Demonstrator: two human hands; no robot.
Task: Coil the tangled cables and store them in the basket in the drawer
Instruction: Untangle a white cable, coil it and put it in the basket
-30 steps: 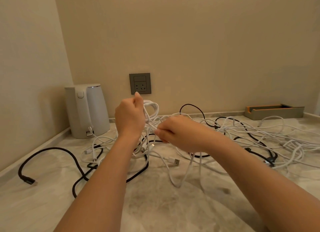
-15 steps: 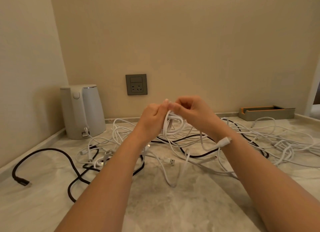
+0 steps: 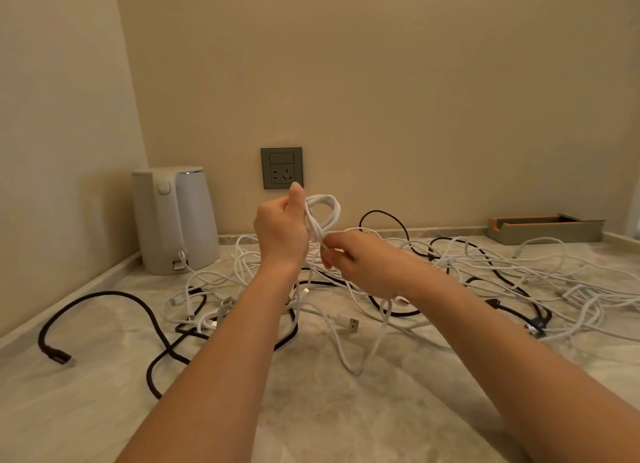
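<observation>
A tangle of white cables [image 3: 485,265] and black cables [image 3: 145,310] is spread over the marble counter [image 3: 311,410]. My left hand [image 3: 280,230] is raised above the pile and grips a small coil of white cable [image 3: 325,209], whose loops stick up beside the thumb. Just right of it and lower, my right hand [image 3: 360,261] pinches the same white cable below the coil. The cable's loose length hangs down to the counter, where a white USB plug [image 3: 349,325] lies. No basket or drawer is in view.
A white electric kettle [image 3: 175,220] stands in the left back corner. A grey wall socket [image 3: 281,167] is behind my hands. A grey and orange tray [image 3: 545,227] sits at the back right. A thick black cable's plug [image 3: 57,357] lies at the front left.
My left hand has lifted the white coil up and to the left. My right hand has dropped from the coil's top to pinch the cable below it.
</observation>
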